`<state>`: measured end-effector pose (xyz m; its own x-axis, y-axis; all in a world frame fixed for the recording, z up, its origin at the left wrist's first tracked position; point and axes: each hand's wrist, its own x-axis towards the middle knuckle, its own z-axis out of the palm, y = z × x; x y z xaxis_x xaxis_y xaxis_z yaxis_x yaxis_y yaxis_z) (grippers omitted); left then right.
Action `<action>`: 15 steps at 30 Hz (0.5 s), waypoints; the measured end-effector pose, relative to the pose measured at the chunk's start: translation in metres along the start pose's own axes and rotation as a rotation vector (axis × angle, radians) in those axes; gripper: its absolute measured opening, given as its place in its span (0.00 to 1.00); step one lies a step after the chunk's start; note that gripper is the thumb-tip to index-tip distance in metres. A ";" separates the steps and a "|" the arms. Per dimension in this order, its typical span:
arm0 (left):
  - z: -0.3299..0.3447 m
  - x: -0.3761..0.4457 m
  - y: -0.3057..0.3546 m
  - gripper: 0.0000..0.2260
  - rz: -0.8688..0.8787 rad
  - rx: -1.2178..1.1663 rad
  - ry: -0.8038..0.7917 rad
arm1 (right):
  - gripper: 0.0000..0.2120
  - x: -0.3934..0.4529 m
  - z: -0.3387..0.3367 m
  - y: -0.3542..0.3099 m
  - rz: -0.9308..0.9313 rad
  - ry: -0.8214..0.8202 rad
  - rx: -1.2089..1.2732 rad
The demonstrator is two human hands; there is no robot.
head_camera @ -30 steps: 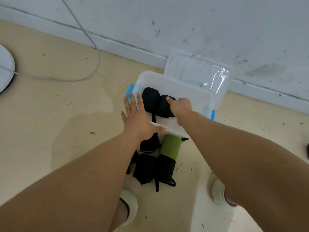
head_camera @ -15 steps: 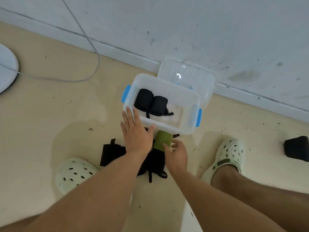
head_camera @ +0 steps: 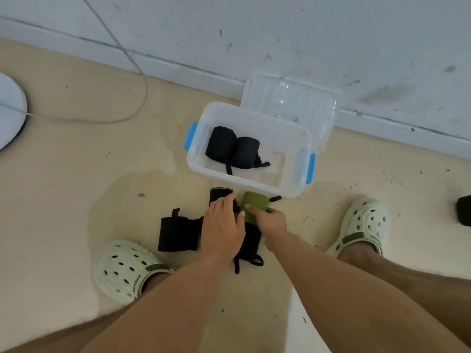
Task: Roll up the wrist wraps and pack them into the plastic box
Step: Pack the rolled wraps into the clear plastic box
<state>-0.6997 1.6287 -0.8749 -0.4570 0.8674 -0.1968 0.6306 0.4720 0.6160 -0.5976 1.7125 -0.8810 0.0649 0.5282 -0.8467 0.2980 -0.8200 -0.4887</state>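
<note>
A clear plastic box with blue latches stands open on the floor by the wall. Two rolled black wrist wraps lie side by side inside it. Just in front of the box lies a pile of unrolled wraps: a green one, a black one beside it and a flat black one to the left. My left hand rests flat on the black wraps with straight fingers. My right hand touches the green wrap, with its thumb on top and its other fingers hidden.
The box's clear lid leans against the white wall behind it. My feet in pale green clogs stand on either side, left and right. A grey cable and a white round base lie at left; a black object sits at far right.
My right hand left the box, where it set the second black roll, and came down to the green wrap. My left hand slid from the box's rim onto the black wraps.
</note>
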 end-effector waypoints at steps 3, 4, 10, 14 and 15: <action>0.001 0.000 0.001 0.14 0.099 0.016 -0.003 | 0.15 0.000 -0.006 0.005 -0.017 0.063 0.006; 0.000 0.000 0.003 0.12 0.125 0.020 0.005 | 0.17 0.001 -0.011 0.009 -0.021 0.092 -0.012; -0.009 0.008 0.030 0.04 0.301 -0.041 0.052 | 0.30 -0.010 -0.067 0.023 -0.115 0.349 -0.150; -0.015 0.018 0.046 0.05 0.336 -0.045 0.123 | 0.26 -0.027 -0.098 0.006 -0.242 0.543 -0.095; -0.017 0.022 0.048 0.07 0.343 -0.034 0.148 | 0.24 -0.030 -0.104 -0.002 -0.306 0.598 -0.031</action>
<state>-0.6900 1.6676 -0.8368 -0.3105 0.9408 0.1361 0.7428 0.1508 0.6523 -0.5011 1.7211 -0.8325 0.4863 0.7746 -0.4043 0.4139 -0.6117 -0.6742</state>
